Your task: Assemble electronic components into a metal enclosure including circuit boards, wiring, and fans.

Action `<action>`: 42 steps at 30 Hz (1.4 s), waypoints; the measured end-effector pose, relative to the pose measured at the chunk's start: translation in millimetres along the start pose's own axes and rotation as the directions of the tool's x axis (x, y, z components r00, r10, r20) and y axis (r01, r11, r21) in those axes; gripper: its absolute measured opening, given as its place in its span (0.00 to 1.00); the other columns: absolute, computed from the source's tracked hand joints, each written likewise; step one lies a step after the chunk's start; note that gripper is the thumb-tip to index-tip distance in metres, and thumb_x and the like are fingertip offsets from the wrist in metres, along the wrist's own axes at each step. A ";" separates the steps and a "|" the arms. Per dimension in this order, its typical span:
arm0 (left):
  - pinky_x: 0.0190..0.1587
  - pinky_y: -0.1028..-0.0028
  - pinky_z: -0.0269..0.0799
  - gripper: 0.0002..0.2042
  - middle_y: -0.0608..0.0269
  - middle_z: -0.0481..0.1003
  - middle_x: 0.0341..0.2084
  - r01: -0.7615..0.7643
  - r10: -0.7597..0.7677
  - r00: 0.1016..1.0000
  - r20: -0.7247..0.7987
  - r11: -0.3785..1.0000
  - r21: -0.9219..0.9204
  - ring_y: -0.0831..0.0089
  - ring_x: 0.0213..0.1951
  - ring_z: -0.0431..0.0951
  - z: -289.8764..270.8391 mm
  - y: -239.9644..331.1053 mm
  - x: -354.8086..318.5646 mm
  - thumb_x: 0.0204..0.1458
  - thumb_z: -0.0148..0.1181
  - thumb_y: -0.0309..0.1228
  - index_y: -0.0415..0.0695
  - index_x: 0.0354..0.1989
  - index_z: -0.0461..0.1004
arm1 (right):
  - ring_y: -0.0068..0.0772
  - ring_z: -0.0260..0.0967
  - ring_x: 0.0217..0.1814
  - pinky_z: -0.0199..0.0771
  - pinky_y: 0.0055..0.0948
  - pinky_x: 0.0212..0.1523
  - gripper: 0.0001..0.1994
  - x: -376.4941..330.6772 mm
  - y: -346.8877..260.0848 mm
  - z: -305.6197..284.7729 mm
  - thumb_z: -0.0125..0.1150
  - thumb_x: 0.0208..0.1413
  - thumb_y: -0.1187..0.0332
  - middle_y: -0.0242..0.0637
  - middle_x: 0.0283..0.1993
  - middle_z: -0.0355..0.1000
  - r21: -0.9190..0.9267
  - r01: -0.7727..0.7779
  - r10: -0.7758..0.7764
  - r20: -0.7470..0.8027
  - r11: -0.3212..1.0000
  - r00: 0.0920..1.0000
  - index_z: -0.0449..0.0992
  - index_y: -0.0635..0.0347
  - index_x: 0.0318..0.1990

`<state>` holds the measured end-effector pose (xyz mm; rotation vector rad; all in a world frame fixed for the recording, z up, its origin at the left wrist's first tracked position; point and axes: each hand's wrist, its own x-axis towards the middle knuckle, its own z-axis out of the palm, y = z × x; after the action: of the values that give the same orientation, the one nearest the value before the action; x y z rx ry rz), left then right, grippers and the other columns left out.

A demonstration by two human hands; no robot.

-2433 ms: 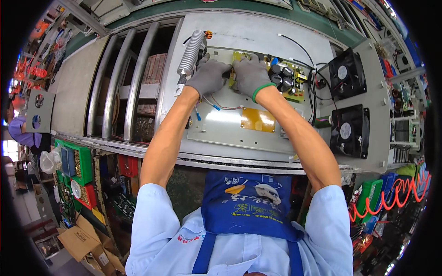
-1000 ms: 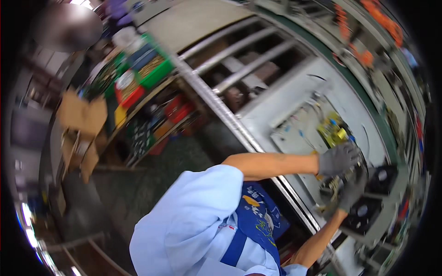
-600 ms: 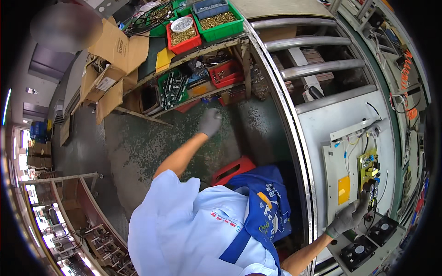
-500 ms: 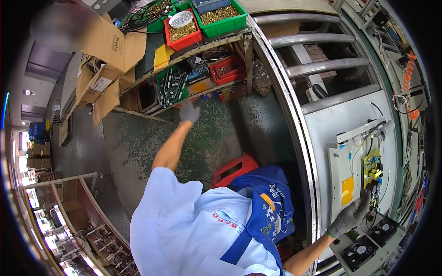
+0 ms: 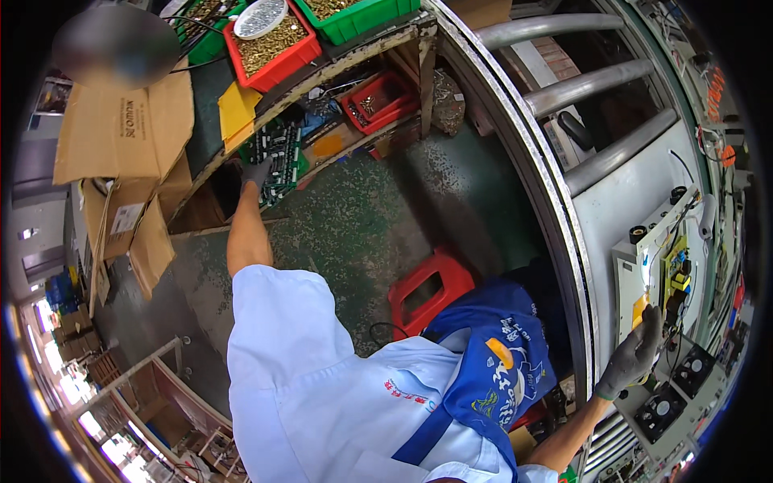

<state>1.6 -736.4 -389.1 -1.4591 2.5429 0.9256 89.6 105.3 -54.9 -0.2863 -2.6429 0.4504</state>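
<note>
In the head view, the grey-gloved left hand [image 5: 256, 172] is at the green circuit boards [image 5: 282, 157] beneath the worn-edged workbench [image 5: 353, 63] at left, its grip impossible to tell, while the grey-gloved right hand [image 5: 632, 360], fingers extended and loose, is near the two square black fans [image 5: 659, 412] at right.

Two black fans [image 5: 659, 410], one white dish [image 5: 249, 37], one apron [image 5: 501, 366]

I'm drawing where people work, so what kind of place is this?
Probably a factory workshop for electrical equipment: there's a red bin of small brass-coloured parts, a circuit board and two black fans.
</note>
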 end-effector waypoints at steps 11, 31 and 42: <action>0.69 0.56 0.58 0.37 0.47 0.65 0.66 -0.295 0.343 0.939 0.036 0.745 0.599 0.49 0.68 0.61 18.7 72.7 -50.2 0.49 0.65 0.56 0.46 0.64 0.69 | 0.36 0.72 0.63 0.69 0.35 0.65 0.18 0.6 -22.4 14.4 0.49 0.69 0.76 0.45 0.59 0.75 0.052 0.033 -0.036 0.050 0.998 0.998 0.71 0.66 0.63; 0.49 0.68 0.74 0.33 0.54 0.74 0.43 -0.517 0.618 0.763 0.191 0.761 -0.392 0.69 0.45 0.77 56.5 181.5 -277.0 0.47 0.71 0.30 0.36 0.60 0.61 | 0.48 0.76 0.56 0.73 0.38 0.59 0.22 -37.4 3.5 31.0 0.58 0.52 0.85 0.49 0.53 0.77 0.094 0.101 -0.099 -0.029 0.990 0.995 0.76 0.65 0.56; 0.56 0.63 0.72 0.34 0.47 0.73 0.49 -0.655 0.836 -0.522 0.167 -0.268 -0.706 0.53 0.53 0.75 94.5 419.3 -648.9 0.41 0.71 0.23 0.38 0.60 0.66 | 0.49 0.72 0.51 0.73 0.44 0.53 0.17 -80.3 93.6 -44.9 0.58 0.53 0.75 0.46 0.43 0.75 -0.049 -0.158 0.152 -0.104 0.986 0.983 0.75 0.60 0.52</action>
<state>-2.0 -35.9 -49.8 1.6465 2.2039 1.3750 192.6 182.2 -81.4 -0.5220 -2.5490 0.3994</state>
